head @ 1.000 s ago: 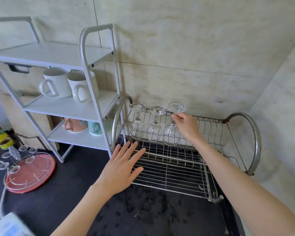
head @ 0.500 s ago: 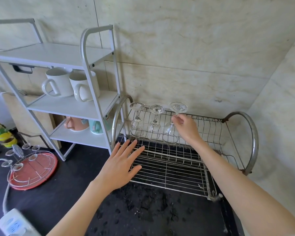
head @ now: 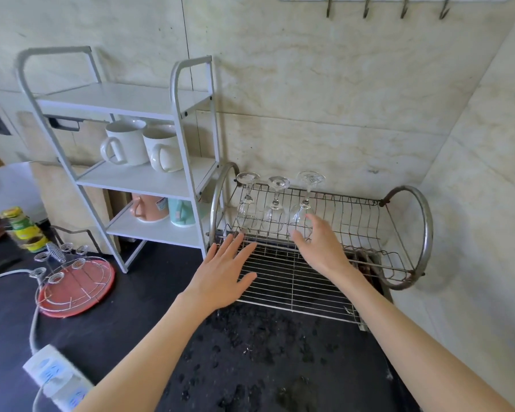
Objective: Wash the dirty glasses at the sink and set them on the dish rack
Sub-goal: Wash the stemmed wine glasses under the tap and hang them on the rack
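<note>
Three wine glasses (head: 275,203) upside down in a row at the back left of the wire dish rack (head: 399,233), bases up, bowls on the wires. Left hand (head: 220,278) flat over the rack's front left corner, fingers straight and spread. Right hand (head: 318,245) just in front of the rightmost glass, fingers relaxed and apart, holding nothing. Four mugs on the white shelf unit (head: 125,99): two white above, one pink and one teal below, labels unreadable. Yellow-labelled jar (head: 24,228) at far left, writing too blurred to read.
</note>
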{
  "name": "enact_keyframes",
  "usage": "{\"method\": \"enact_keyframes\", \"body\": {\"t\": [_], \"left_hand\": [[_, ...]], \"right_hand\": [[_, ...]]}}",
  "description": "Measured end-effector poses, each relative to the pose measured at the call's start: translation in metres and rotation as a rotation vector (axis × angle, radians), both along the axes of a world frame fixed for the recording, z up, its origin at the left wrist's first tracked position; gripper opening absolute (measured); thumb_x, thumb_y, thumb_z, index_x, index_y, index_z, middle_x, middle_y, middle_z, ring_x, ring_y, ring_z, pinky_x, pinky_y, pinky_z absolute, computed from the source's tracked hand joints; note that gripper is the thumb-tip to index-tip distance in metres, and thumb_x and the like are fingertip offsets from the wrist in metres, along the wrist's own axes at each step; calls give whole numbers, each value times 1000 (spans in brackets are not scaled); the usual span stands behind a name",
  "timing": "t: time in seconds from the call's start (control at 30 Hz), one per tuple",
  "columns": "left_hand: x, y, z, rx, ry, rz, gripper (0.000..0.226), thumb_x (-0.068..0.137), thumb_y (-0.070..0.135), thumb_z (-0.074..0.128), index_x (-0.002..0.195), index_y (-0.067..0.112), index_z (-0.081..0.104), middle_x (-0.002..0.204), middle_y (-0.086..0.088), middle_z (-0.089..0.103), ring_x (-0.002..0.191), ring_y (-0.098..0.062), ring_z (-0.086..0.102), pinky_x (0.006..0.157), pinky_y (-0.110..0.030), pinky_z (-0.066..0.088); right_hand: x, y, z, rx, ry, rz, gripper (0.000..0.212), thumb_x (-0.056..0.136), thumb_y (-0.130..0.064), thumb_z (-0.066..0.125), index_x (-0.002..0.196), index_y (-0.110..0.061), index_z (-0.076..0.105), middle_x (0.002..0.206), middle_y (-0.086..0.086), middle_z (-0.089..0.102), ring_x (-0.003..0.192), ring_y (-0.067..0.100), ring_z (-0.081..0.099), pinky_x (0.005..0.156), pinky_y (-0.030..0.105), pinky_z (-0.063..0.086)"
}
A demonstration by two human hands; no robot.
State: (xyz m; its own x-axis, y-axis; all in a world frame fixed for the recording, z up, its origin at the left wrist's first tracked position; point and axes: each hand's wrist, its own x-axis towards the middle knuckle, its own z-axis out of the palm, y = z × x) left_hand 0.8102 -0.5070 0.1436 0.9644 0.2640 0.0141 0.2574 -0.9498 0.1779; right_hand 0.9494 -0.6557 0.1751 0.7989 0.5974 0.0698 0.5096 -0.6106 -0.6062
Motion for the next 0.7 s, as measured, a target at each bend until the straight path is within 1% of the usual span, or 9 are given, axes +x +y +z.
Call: {"method": "enact_keyframes", "body": {"t": [0.13,0.2,0.3,0.37,0.5,0.53,0.6,0.63,0.7], "left_hand": [[-71,-24,-5,42,-24,32,64,94,55,27,148,32,3,157,2,-9,144,-19,-11,116,-40,-2],[-118,-32,-17,71,-28,64,68,88,62,15,148,31,10,157,0,1,145,-23,-2,115,-42,1],[-198,-40,-39,87,46,185,66,90,60,14,139,25,40,146,-7,39,133,-30,39,103,-48,32],[-256,-46,-50,49,75,278,65,94,58,8,134,23,45,138,-8,50,124,-32,49,94,-50,42],[-374,-60,-64,-11,85,438,73,90,65,2,140,25,38,145,-8,41,131,-33,41,100,-48,36],[-402,-64,-63,-33,75,489,79,85,70,-2,144,28,31,150,-5,30,137,-31,30,106,-46,29],[-454,-65,-61,-86,47,591,91,73,78,-11,147,33,16,156,2,9,144,-26,6,114,-43,9],[-478,-64,-60,-80,20,645,92,71,80,-11,147,34,14,157,2,6,145,-26,1,115,-43,6],[-522,-57,-54,-44,-17,737,88,76,78,-7,146,32,20,156,-2,14,144,-30,8,114,-48,12]], "right_hand": [[-77,-11,-6,-108,-180,142,63,97,-41,41,149,-18,15,156,3,18,143,18,17,117,33,16],[-122,-17,-20,-183,-199,194,64,97,-44,37,150,-21,11,158,2,11,145,19,11,119,35,11],[-191,-25,-48,-280,-228,287,64,97,-51,31,150,-24,8,159,1,5,146,19,6,120,39,7],[-237,-27,-64,-324,-242,376,66,96,-54,28,151,-25,5,159,1,1,146,19,2,119,41,5],[-331,-18,-83,-354,-215,615,77,87,-68,12,150,-26,2,159,2,-3,146,20,-1,117,42,3],[-353,-11,-83,-354,-221,675,77,87,-67,13,150,-26,1,159,2,-3,146,20,-2,117,42,3],[-393,8,-78,-340,-241,770,71,93,-59,26,150,-25,2,159,2,-4,146,20,-2,117,42,3],[-413,19,-74,-319,-259,813,70,94,-56,30,150,-24,2,159,1,-3,146,19,-2,117,42,3],[-451,43,-64,-258,-285,903,72,93,-59,31,150,-25,5,159,0,-1,146,18,-1,117,39,1]]}}
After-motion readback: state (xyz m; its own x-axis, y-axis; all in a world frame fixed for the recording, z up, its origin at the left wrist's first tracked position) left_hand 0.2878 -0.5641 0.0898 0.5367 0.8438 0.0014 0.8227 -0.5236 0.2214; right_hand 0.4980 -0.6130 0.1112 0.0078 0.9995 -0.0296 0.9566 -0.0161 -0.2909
